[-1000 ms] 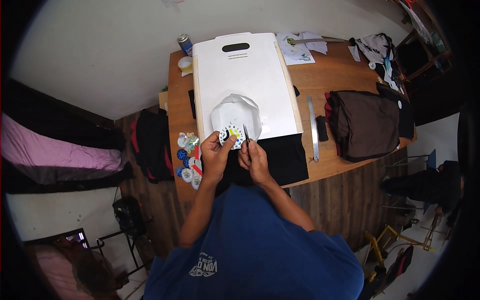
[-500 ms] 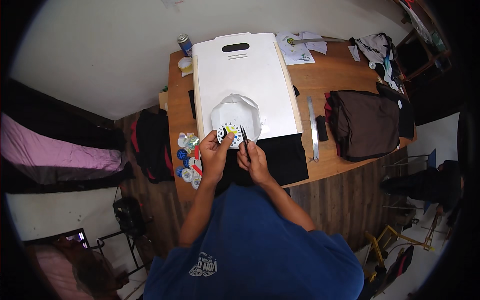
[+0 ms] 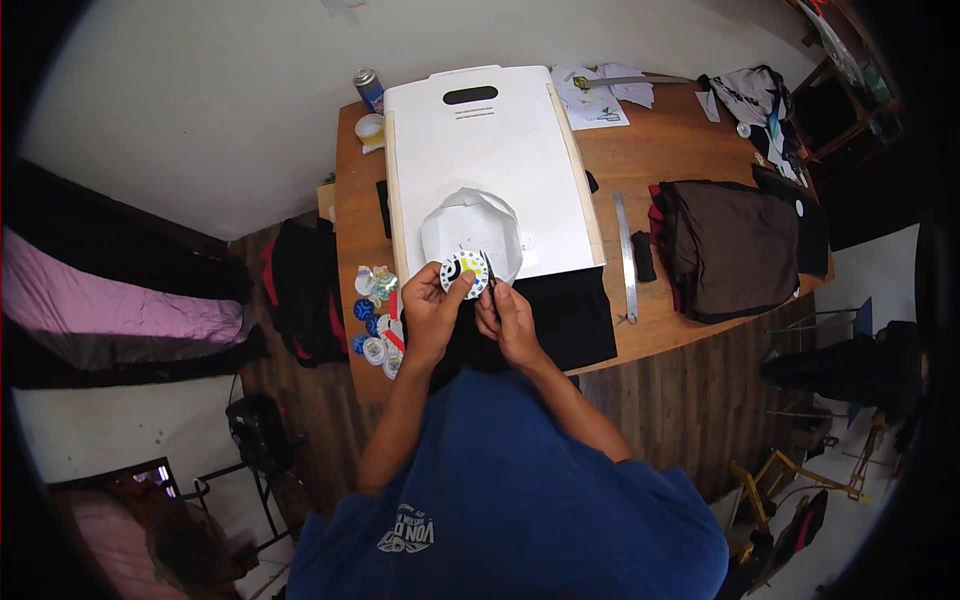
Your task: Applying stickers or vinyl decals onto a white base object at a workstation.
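Note:
Pinched in my left hand [image 3: 432,315] is a round white sticker [image 3: 452,268] with black and yellow shapes and small dark marks round its rim. My thumb presses on its face. My right hand [image 3: 512,325] is closed around black pointed tweezers [image 3: 489,268], their tips at the sticker's right edge. Beneath both hands lies a shallow white paper tray [image 3: 470,203] with a folded rim and a few tiny dark bits inside. It rests at the near end of a white board [image 3: 540,150] with a handle slot. Black fabric [image 3: 570,320] covers the board's near side.
Several round stickers [image 3: 375,350] in blue and white lie left of the fabric. A metal ruler [image 3: 626,255] and a folded brown garment pile [image 3: 735,250] are to the right on the wooden table [image 3: 625,160]. A spray can [image 3: 369,90] stands back left.
The sticker has turned in my left hand and its face now shows rounder to view. The tweezers have tilted slightly, their tips staying at its edge. Both arms are nearly still.

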Demonstrator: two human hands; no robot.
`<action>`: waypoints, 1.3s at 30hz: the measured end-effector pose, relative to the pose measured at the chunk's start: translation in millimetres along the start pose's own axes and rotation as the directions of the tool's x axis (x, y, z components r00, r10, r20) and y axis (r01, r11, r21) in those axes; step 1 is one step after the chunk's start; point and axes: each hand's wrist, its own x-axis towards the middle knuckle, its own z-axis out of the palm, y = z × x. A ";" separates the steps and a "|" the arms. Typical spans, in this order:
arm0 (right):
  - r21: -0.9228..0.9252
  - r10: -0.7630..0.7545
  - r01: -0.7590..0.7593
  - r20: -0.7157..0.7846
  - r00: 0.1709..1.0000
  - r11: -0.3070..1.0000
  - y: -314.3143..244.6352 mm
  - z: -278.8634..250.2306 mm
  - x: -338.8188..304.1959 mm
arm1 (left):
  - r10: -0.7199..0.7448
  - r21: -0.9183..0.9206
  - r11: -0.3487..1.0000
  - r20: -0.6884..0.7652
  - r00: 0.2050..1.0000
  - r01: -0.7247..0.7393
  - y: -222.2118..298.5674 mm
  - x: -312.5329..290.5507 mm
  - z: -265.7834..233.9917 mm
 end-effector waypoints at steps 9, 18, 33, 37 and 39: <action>-0.039 -0.016 0.016 -0.009 1.000 0.999 2.0 -1.3 0.4 | -0.009 0.001 1.000 -0.012 1.000 0.009 0.4 -1.2 1.5; -0.051 -0.006 0.006 -0.010 1.000 0.999 0.3 -3.7 -0.1 | -0.002 -0.001 1.000 -0.015 1.000 0.002 -0.2 -0.9 0.9; -0.046 -0.002 0.002 0.015 1.000 0.999 -2.6 1.6 -0.2 | -0.008 -0.041 0.999 -0.028 1.000 0.007 -1.1 -0.1 -1.3; -0.050 -0.002 0.002 0.014 1.000 0.999 -0.8 0.0 -0.3 | 0.002 -0.027 1.000 -0.001 1.000 -0.002 0.3 -0.7 0.5; -0.036 0.000 0.001 0.017 1.000 0.999 -1.1 -0.3 0.2 | 0.003 -0.026 1.000 0.001 1.000 -0.003 -1.2 -0.1 -0.2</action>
